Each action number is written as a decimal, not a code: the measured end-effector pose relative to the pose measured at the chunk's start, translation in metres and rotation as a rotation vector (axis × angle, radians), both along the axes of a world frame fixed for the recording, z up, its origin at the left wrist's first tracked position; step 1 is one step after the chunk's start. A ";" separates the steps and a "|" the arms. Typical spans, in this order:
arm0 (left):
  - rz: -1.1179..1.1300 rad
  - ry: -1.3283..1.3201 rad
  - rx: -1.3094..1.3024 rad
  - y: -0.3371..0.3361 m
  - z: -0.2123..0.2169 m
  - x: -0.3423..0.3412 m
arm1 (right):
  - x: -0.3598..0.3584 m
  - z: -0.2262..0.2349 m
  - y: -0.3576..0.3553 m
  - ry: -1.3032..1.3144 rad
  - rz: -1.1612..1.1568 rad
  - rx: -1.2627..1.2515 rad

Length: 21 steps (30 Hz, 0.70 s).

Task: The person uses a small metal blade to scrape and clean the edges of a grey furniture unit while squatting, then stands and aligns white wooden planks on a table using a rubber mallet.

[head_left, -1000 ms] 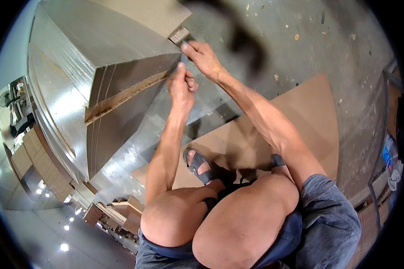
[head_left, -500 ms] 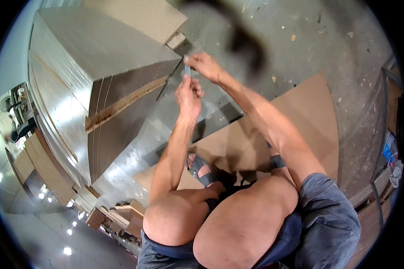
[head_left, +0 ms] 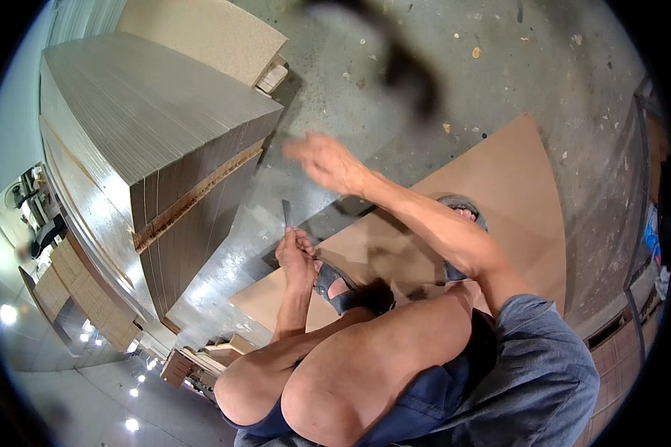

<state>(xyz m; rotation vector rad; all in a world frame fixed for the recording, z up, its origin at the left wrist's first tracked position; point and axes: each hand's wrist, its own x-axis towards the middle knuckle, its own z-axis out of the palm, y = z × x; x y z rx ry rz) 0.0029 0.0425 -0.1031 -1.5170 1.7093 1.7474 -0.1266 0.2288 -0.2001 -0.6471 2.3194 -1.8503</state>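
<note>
My left hand (head_left: 297, 252) is closed around the lower end of a thin, flat grey strip (head_left: 286, 213). The strip points up and away from me; whether it is a blade or a plain piece of metal I cannot make out. My right hand (head_left: 326, 162) is off the strip, out past the near corner of a tall stack of grey-faced boards (head_left: 194, 104). Motion smears its fingers, so I cannot see whether they hold anything. A brown band of rough board edge (head_left: 201, 195) runs between the stack's grey layers.
Under my feet lies a large brown sheet (head_left: 514, 201) on the grey concrete floor (head_left: 440, 67). A pale board (head_left: 201, 33) resting on a wooden block (head_left: 273, 78) is beyond the stack. Metal framing (head_left: 637, 223) stands at the right edge.
Both hands were on the strip by the stack's corner; now they are apart. The left hand has come back toward me with the strip. My right hand has let go and moved slightly nearer.
</note>
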 end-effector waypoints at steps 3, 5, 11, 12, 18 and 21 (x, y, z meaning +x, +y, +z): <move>-0.042 0.034 0.000 0.007 -0.004 0.001 | 0.022 0.000 -0.004 -0.473 -0.118 -0.409; -0.067 0.089 0.012 0.018 0.003 -0.003 | -0.012 0.005 0.004 -0.964 -0.317 -0.884; -0.176 0.117 -0.031 0.021 0.006 -0.008 | -0.079 0.015 -0.016 -1.394 -0.296 -1.278; -0.177 0.122 -0.045 0.019 0.008 -0.007 | -0.080 0.015 -0.023 -1.411 -0.274 -1.315; -0.177 0.085 -0.043 0.025 0.006 -0.004 | -0.072 0.014 -0.032 -1.489 -0.427 -1.535; -0.235 0.161 -0.038 0.029 0.014 -0.017 | -0.067 0.016 -0.022 -1.336 -0.377 -1.262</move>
